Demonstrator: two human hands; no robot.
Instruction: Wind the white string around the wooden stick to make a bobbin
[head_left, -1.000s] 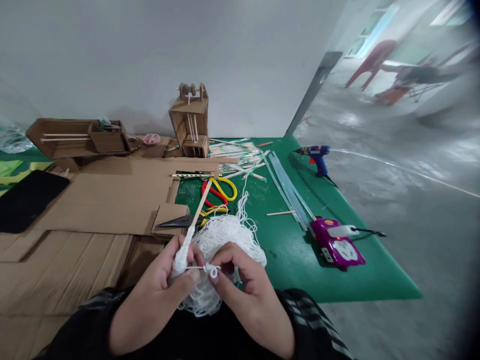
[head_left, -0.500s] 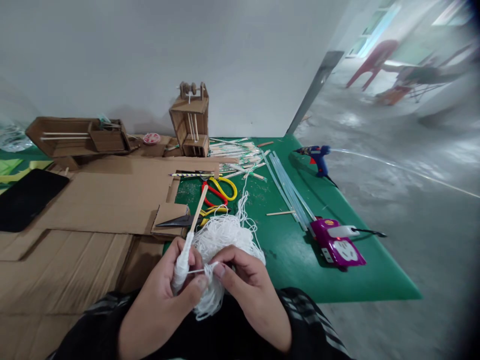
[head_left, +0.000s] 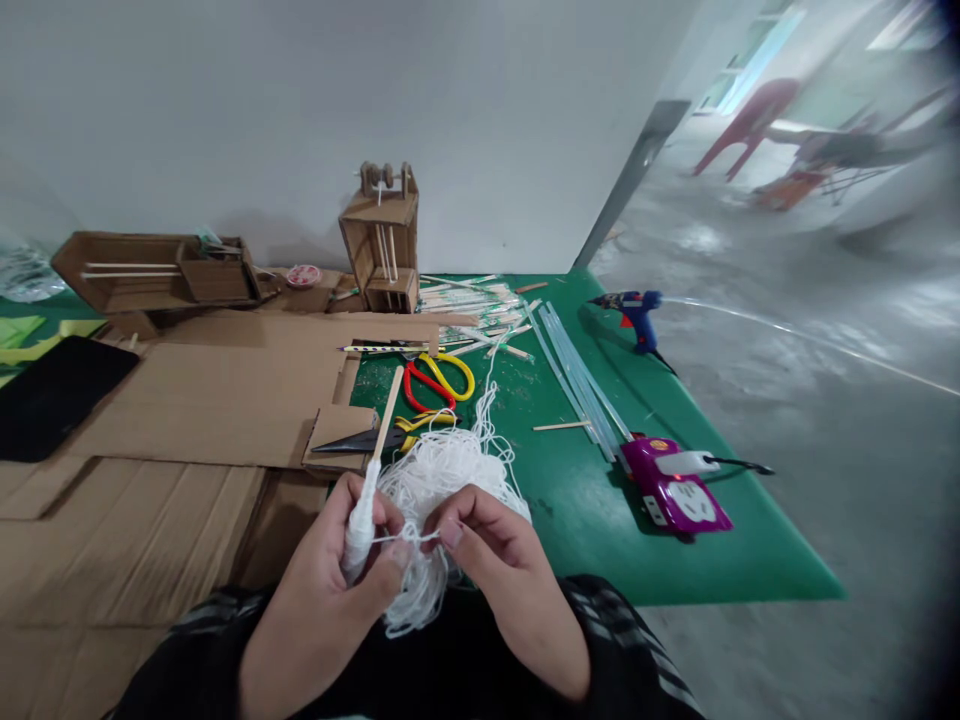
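Observation:
My left hand [head_left: 334, 580] is closed around a wooden stick [head_left: 388, 415] whose lower part is thickly wound with white string [head_left: 361, 525]. The stick's bare end points up and away from me. With thumb and finger, my right hand [head_left: 499, 570] pinches a strand of the same string, which runs between both hands and shows a small loop or knot near the left thumb. A loose heap of white string [head_left: 450, 465] lies just beyond and beneath my hands. Beside it are black-bladed scissors [head_left: 409, 430] with yellow handles.
Red-and-yellow-handled pliers or scissors [head_left: 439, 383] lie farther back. Cardboard sheets [head_left: 210, 390] cover the left side, with a cardboard box model [head_left: 379, 250] standing behind. Rightward are clear glue sticks [head_left: 574, 375], a blue glue gun [head_left: 637, 315] and a purple power strip [head_left: 675, 490].
My right hand has moved slightly right, drawing the pinched strand out between the hands. The wound stick in my left hand has shifted a little to the left.

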